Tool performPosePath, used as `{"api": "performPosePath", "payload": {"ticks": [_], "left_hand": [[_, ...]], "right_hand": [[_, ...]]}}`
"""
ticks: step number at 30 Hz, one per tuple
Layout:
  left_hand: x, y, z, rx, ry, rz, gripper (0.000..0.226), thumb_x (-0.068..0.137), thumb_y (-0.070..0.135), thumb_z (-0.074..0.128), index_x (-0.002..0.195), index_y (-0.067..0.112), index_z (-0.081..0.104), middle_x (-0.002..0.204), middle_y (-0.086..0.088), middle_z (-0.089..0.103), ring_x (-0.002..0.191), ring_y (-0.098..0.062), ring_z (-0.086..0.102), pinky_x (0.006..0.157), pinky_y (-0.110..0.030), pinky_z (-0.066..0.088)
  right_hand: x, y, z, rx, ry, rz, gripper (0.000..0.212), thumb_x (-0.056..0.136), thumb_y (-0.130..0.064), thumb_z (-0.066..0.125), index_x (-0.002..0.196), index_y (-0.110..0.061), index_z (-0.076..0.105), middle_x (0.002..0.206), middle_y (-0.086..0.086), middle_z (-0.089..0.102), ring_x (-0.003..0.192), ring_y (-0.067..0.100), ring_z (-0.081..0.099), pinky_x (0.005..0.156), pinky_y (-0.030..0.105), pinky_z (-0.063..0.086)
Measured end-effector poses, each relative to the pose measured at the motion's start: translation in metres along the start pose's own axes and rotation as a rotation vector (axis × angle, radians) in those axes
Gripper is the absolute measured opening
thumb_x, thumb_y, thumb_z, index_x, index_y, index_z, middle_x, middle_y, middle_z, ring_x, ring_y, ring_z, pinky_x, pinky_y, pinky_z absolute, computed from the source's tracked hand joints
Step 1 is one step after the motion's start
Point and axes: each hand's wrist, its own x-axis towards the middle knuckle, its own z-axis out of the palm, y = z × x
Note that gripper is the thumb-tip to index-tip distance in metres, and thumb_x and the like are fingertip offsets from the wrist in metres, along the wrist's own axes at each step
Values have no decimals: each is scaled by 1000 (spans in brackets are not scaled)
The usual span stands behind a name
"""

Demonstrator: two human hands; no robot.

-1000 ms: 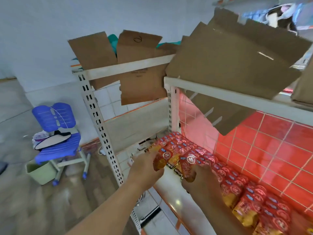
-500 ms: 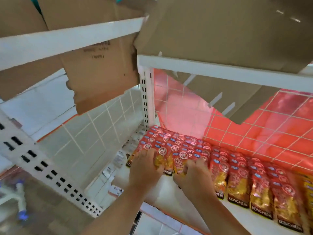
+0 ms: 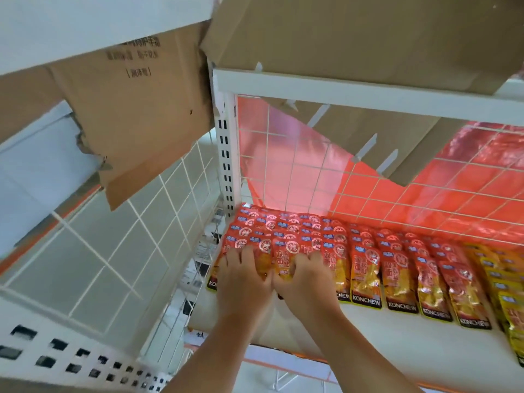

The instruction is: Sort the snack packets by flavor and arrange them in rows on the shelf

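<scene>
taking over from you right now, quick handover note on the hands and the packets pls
Left hand: fingers spread, pressing on the red packets at the left end of the shelf.
Right hand: close beside it, pressing on the same red rows; neither lifts a packet.
Red packets lie in overlapping rows across the shelf; yellow packets begin at the right edge.
Done: red rows mostly laid.
Left: square the leftmost rows under the hands; any unsorted packets are out of view.

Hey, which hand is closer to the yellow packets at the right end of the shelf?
Right. The right hand is on the red packets several rows left of the yellow packets; the left hand lies beside it, farther left, at the left end of the shelf.
</scene>
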Motion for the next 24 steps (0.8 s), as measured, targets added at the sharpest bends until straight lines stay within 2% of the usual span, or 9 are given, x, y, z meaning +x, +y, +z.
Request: {"api": "performPosePath", "payload": {"ticks": [3,8,14,20,24], "left_hand": [[-1,-2,-1,5,22,6,62,74,48,84,121,15,59,112,-9,61,104,-31,59,88,-43,54],[0,-5,-2,11,1,-15,64,74,47,84,123,15,58,113,-9,60,105,-30,59,89,-45,56],[0,-6,1,3,33,-26,61,75,45,84,121,15,60,112,-8,60,104,-30,59,87,-44,53],[2,-5,4,-25,89,-34,38,86,44,75,113,19,64,108,-6,61,99,-28,58,84,-40,51],[3,-5,6,-19,83,-29,39,86,44,75,113,19,64,107,-5,62,98,-26,58,82,-40,53]], "right_hand": [[0,-5,3,1,-8,28,40,80,-53,69,89,-18,55,99,2,48,87,23,51,80,38,52],[1,-10,5,9,-21,45,39,80,-52,69,91,-20,51,102,2,48,90,25,53,81,37,53],[2,-8,8,18,-22,36,43,83,-55,66,100,-16,59,106,4,49,93,27,54,83,40,54],[4,-4,6,-3,-44,19,34,85,-44,65,101,-14,60,105,7,45,82,34,59,71,36,53],[5,-2,6,-53,-85,22,35,85,-41,69,108,-16,60,110,6,44,85,32,61,74,35,52]]}}
